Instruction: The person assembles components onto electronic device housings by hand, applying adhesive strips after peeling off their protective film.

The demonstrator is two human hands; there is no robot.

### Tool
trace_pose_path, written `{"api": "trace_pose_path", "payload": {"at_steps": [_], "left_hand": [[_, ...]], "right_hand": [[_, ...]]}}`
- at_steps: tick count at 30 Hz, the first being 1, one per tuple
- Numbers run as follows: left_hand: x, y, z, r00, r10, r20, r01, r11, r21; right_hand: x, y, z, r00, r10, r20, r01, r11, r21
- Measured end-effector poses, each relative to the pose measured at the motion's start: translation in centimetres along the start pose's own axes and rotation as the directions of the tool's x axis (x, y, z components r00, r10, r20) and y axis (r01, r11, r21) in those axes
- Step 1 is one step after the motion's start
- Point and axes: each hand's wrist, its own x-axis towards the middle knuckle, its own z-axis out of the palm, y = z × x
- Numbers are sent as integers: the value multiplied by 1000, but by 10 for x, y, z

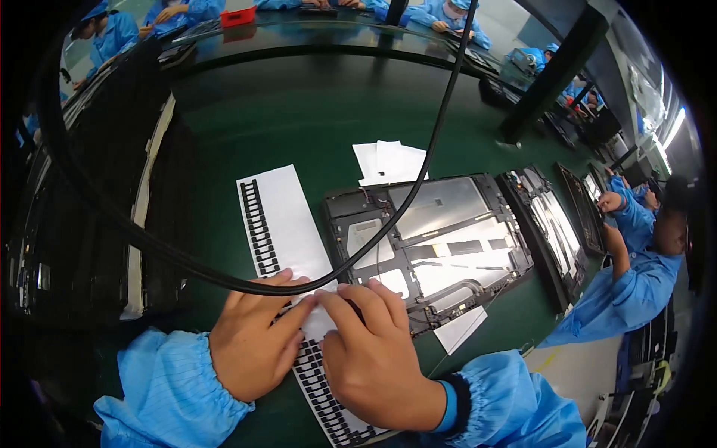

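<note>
A long white sheet of black adhesive pieces (281, 213) lies slanted on the green bench, the small black shapes in a row along its left edge. My left hand (258, 336) rests over its middle, fingers bent and pressed to the paper. From the right, my right hand (381, 358) reaches onto the same sheet, its fingers curled. The fingertips of both hands nearly meet there, and whatever small piece may lie between them is hidden. Beside the sheet sits an opened laptop chassis (448, 224) with silver panels and dark cables, close to my right fingers.
A black cable (142, 240) loops across the view. Dark stacked panels (82, 201) stand at left. White papers (390, 160) lie behind the chassis, a white card (459, 328) at its front corner. Another opened device (549, 224) and a co-worker in blue (627, 284) are at right.
</note>
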Motion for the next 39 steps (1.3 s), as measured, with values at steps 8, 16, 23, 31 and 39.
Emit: {"api": "trace_pose_path", "payload": {"at_steps": [8, 16, 23, 31, 39], "left_hand": [[8, 0, 4, 998, 60, 11, -60, 998, -25], [14, 15, 2, 981, 128, -145, -120, 991, 65], [69, 40, 29, 748, 660, -61, -663, 745, -69], [70, 43, 31, 769, 639, 7, -636, 767, -82], [69, 41, 31, 760, 649, 26, -649, 761, -26]], "right_hand": [[-2, 4, -1, 992, 65, -112, -45, 984, 171], [-75, 80, -84, 919, 393, -14, -354, 842, 406], [-57, 103, -92, 919, 378, 111, -362, 698, 618], [-51, 107, -85, 936, 313, 161, -351, 792, 500], [-50, 104, -82, 923, 349, 163, -384, 796, 468]]}}
